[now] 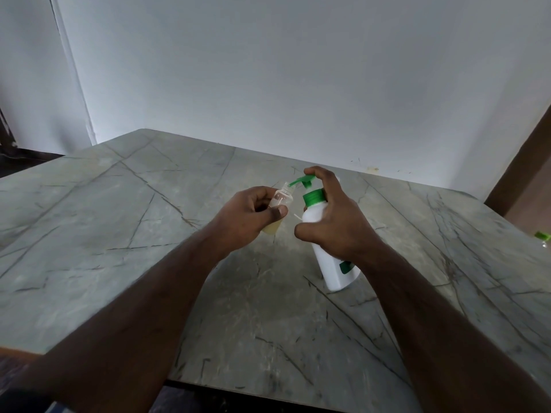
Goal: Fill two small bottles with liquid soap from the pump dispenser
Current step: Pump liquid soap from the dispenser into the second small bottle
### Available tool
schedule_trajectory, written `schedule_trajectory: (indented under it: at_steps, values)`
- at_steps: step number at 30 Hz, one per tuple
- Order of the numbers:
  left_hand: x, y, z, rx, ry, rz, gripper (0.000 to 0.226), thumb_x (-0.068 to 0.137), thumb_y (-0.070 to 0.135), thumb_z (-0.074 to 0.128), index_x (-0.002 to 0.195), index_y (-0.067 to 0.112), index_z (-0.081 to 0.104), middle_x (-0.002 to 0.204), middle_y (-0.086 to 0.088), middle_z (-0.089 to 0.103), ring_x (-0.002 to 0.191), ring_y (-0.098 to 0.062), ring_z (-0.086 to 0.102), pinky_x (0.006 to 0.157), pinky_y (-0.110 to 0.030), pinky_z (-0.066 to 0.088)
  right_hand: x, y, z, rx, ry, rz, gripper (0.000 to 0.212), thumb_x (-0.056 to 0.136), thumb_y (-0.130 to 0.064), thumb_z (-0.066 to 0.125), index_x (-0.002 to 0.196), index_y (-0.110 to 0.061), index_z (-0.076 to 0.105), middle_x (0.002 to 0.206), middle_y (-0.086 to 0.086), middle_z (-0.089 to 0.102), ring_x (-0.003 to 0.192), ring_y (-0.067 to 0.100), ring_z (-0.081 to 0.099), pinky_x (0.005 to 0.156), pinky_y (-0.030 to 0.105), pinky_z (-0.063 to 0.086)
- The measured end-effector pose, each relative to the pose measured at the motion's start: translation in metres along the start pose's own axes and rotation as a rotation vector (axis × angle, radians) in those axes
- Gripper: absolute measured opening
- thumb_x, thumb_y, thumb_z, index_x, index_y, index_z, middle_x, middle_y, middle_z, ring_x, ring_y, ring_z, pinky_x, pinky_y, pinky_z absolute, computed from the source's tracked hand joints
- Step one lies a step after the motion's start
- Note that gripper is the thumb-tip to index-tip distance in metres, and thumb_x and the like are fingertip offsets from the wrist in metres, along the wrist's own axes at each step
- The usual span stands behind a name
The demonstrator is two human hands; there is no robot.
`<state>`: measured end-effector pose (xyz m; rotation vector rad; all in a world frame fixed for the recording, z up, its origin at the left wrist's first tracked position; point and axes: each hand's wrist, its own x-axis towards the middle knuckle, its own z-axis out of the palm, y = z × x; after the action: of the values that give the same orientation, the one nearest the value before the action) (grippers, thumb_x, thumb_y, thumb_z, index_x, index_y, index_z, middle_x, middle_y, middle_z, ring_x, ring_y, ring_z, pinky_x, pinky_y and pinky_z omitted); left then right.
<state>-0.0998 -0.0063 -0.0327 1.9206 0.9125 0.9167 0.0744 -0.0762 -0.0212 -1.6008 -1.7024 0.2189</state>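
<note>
Over marble table, left hand grasping small bottle, right hand gripping pump dispenser

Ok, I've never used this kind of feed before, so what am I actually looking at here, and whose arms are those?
No machine here: one camera worn on a person's head looks down at their own bare arms over a grey stone-patterned table. The left hand holds a small clear bottle with yellowish liquid at its bottom. The right hand grips a white pump dispenser standing tilted on the table, one finger on its green pump head, spout aimed at the bottle's mouth. A green-topped item sits at the right edge, too cropped to identify.
</note>
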Motion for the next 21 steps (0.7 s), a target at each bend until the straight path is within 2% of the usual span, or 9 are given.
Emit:
schedule_trajectory:
  at_steps: [3,6,14,19,21]
  values:
    - [0.0003,0.0,-0.0002,0.003,0.001,0.004,0.038,0.099,0.027,0.064,0.135,0.016,0.061,0.115,0.004,0.071,0.094,-0.008,0.066,0.071,-0.016,0.047,-0.0001,0.0006,-0.0001,-0.005,-0.004,-0.002,0.102,0.067,-0.023,0.081,0.146,-0.043,0.019,0.129,-0.002,0.047,0.092,0.015,0.057,0.072,0.023,0.05]
    - [0.0004,-0.0008,-0.0004,0.003,0.001,0.004,0.035,0.099,0.027,0.064,0.133,0.018,0.062,0.107,0.01,0.07,0.088,-0.003,0.066,0.067,-0.011,0.046,0.0002,-0.0002,-0.0007,0.001,-0.004,0.001,0.101,0.067,-0.022,0.081,0.145,-0.042,0.021,0.13,0.0,0.049,0.093,0.017,0.058,0.074,0.026,0.052]
    - [0.0016,-0.0016,-0.0003,0.007,-0.005,0.013,0.036,0.099,0.026,0.063,0.133,0.017,0.061,0.111,0.007,0.069,0.091,-0.004,0.066,0.067,-0.01,0.046,-0.0004,-0.0018,-0.0013,-0.004,0.0,-0.002,0.095,0.066,-0.02,0.082,0.14,-0.039,0.025,0.123,0.001,0.052,0.092,0.018,0.058,0.075,0.028,0.053]
    - [0.0024,-0.0033,-0.0008,-0.006,-0.001,0.015,0.033,0.098,0.026,0.065,0.131,0.019,0.063,0.102,0.015,0.07,0.086,0.0,0.066,0.063,-0.005,0.048,-0.0012,-0.003,-0.0022,0.003,0.001,-0.002,0.1,0.067,-0.019,0.081,0.145,-0.041,0.022,0.126,0.0,0.05,0.093,0.018,0.058,0.071,0.024,0.048]
    - [0.0025,-0.0038,-0.0011,-0.021,0.0,0.015,0.033,0.098,0.025,0.065,0.131,0.017,0.063,0.105,0.01,0.071,0.09,-0.003,0.067,0.068,-0.01,0.049,-0.0013,-0.0029,-0.0021,0.0,-0.002,-0.004,0.1,0.067,-0.019,0.081,0.145,-0.04,0.023,0.125,0.0,0.05,0.092,0.018,0.058,0.069,0.023,0.046]
